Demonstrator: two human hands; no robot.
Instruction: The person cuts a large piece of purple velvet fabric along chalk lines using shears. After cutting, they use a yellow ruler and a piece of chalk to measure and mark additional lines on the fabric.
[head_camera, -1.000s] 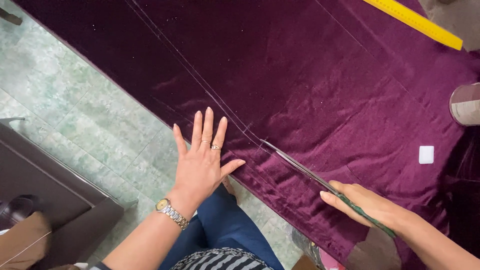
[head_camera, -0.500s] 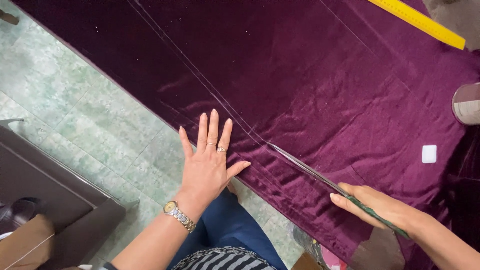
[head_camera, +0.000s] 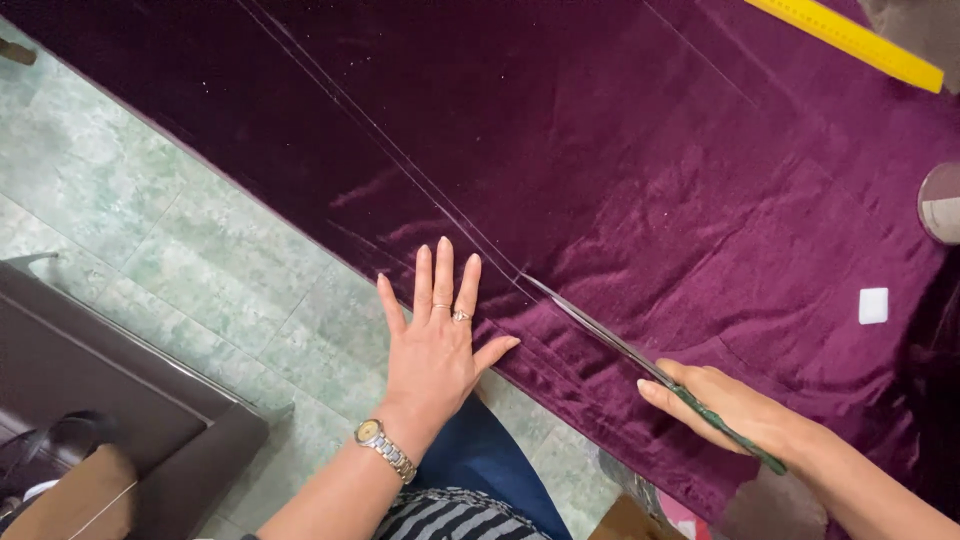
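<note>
Left hand (head_camera: 437, 345), fingers spread and flat, presses the near edge of the deep purple velvet cloth (head_camera: 640, 170). Right hand (head_camera: 735, 410) is closed around the green handles of long steel scissors (head_camera: 640, 360), blades lying along a chalk line (head_camera: 400, 160) in the cloth. Yellow ruler (head_camera: 850, 40) lies at the far right corner; small white chalk square (head_camera: 873, 305) near the right edge.

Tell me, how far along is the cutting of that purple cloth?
Done: a short slit runs from the near edge of the purple velvet to the scissors. In hand: the right hand works them while the left hand presses flat. Left: the long chalk line ahead is uncut.
</note>
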